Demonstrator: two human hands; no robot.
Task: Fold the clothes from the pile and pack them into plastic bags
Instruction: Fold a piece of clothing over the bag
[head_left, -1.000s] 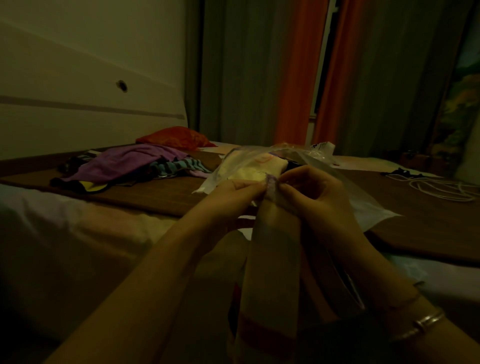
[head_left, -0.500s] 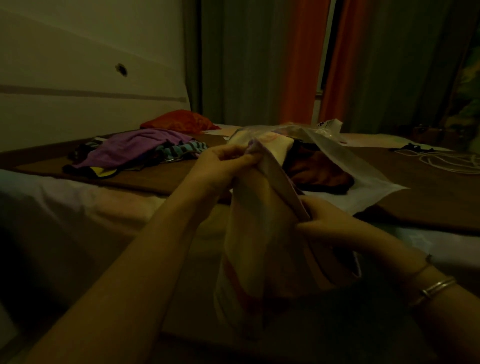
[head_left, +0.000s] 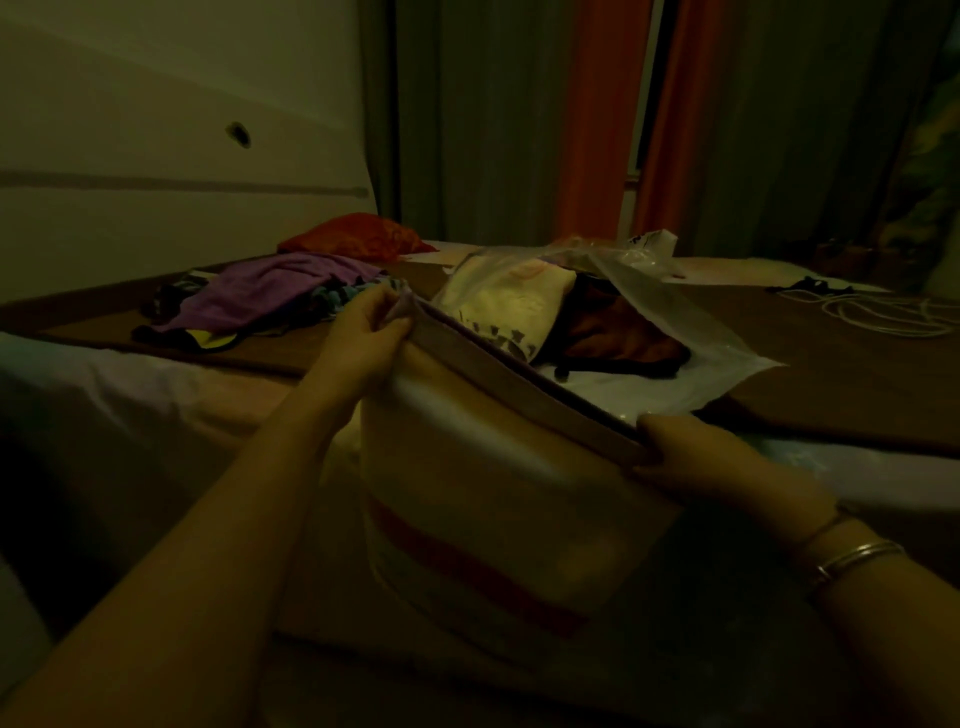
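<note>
My left hand and right hand pinch the cloth taut over the dim bed; clothes pile at 10 o'clock, curtains at 12.

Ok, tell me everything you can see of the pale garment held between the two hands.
The pale garment looks like soft cream cloth with a red stripe across its lower part and a darker band along its top edge. It hangs stretched between the hands: the left hand pinches the far corner, the right hand grips the near corner, so the top edge slopes down to the right. Its lower part drapes toward the bed edge. The dim light hides finer detail.
</note>
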